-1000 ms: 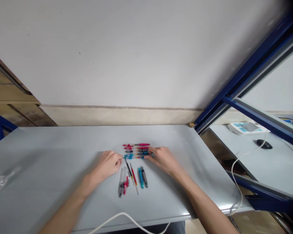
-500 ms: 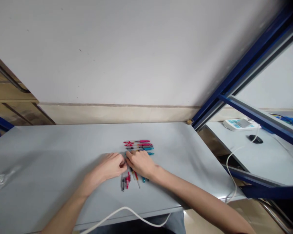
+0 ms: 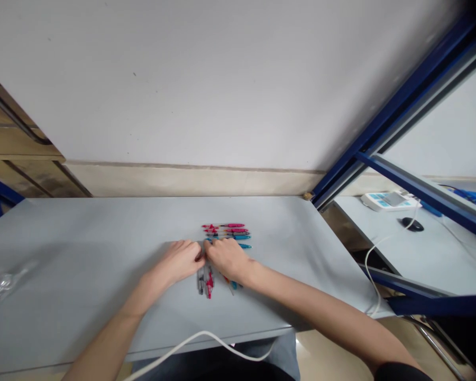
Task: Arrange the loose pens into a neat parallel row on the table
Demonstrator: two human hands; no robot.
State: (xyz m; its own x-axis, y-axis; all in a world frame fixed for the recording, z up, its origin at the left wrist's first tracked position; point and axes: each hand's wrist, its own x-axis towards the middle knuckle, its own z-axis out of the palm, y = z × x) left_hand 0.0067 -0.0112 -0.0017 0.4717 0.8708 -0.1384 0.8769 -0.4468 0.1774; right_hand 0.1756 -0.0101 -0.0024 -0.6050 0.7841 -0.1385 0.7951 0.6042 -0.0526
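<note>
My left hand (image 3: pixel 184 257) is closed, its curled fingertips meeting those of my right hand over the table. My right hand (image 3: pixel 228 257) is closed too, palm down, and whatever lies between the fingertips is hidden. Beyond the hands lie pens in a row: a pink pen (image 3: pixel 235 225) at the back, a teal pen (image 3: pixel 243 237) and another teal pen (image 3: pixel 246 246) partly under my right hand. On the near side are a clear pen part with a black end (image 3: pixel 201 284), a red clip-like pen piece (image 3: pixel 210 287), a thin orange refill (image 3: pixel 229 286) and a teal piece (image 3: pixel 234 284).
The grey table (image 3: pixel 103 227) meets the wall at the back. A crumpled clear plastic bag (image 3: pixel 2 287) lies at the left. A white cable (image 3: pixel 206 334) loops across the front edge. Blue frame bars (image 3: pixel 341 159) stand right, with a black mouse (image 3: pixel 412 225) on another table beyond.
The view has shifted slightly, so the table appears higher. Both hands stay together. Fewer refills show below my right hand, and the red and clear pieces look farther apart.
</note>
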